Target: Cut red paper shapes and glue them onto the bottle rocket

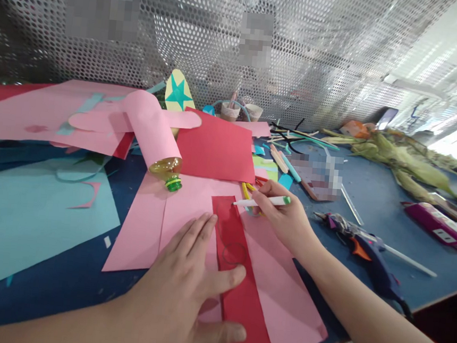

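My right hand [284, 214] grips a white marker with a green end [276, 201], its tip at the upper end of a red paper strip [250, 291]. A faint drawn loop shows on the strip. My left hand [187, 274] presses on the strip and the pink paper [272, 266] under it, fingers spread. Behind the hands lies a plastic bottle wrapped in pink paper [150, 127], with wing-like pink pieces and a green cap [173, 183]. A red sheet [218, 149] rests beside it. Partly hidden by my right hand are yellow-handled scissors [246, 189].
A glue gun [368, 258] lies on the blue table at right, near a purple box-like object [440, 223] and corn husks [417, 161]. Light blue paper [40, 219] covers the left side. Paper cups [230, 111] stand by the perforated metallic wall.
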Tool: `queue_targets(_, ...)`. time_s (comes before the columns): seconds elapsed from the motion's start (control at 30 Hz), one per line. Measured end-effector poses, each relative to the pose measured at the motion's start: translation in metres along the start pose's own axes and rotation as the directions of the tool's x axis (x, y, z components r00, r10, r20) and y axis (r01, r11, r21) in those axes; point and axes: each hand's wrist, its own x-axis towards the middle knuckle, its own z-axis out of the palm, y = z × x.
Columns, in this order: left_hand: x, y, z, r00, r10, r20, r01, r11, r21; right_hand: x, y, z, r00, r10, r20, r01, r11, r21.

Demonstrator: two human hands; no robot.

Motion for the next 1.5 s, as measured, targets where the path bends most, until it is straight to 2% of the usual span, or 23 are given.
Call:
queue_targets(0.43,0.001,0.000,-0.002,0.998,-0.028,0.047,0.027,0.999,0.020,-0.002,-0.013,-0.005,1.000,0.000,-0.002,-0.001,0.991,-0.133)
queue_targets(0.63,0.000,-0.006,0.001,0.999,0.042,0.024,-0.042,0.999,0.005,-0.003,-0.015,-0.006,1.000,0.020,0.004,-0.019,0.979,-0.201)
queue_targets(0.77,0.000,-0.002,0.000,0.999,-0.013,0.043,0.012,0.999,0.035,-0.004,-0.018,-0.006,0.999,0.025,0.020,-0.019,0.973,-0.228)
queue_targets(0.9,0.001,0.001,-0.002,1.000,-0.008,0.024,0.007,0.999,0.031,-0.004,-0.019,-0.006,0.999,0.020,0.033,-0.011,0.968,-0.251)
queue_targets(1.37,0.000,-0.001,0.000,1.000,0.004,0.025,-0.005,0.999,0.032,-0.007,-0.021,-0.005,0.991,0.049,0.124,-0.025,0.982,-0.185)
queue_targets(1.43,0.000,-0.001,0.000,1.000,0.006,0.015,-0.007,0.999,0.033,-0.006,-0.021,-0.005,0.988,0.073,0.132,-0.056,0.990,-0.133)
queue_targets(1.5,0.000,0.000,0.000,1.000,0.013,0.008,-0.013,0.999,0.042,-0.005,-0.019,-0.005,0.990,0.103,0.092,-0.100,0.994,-0.034)
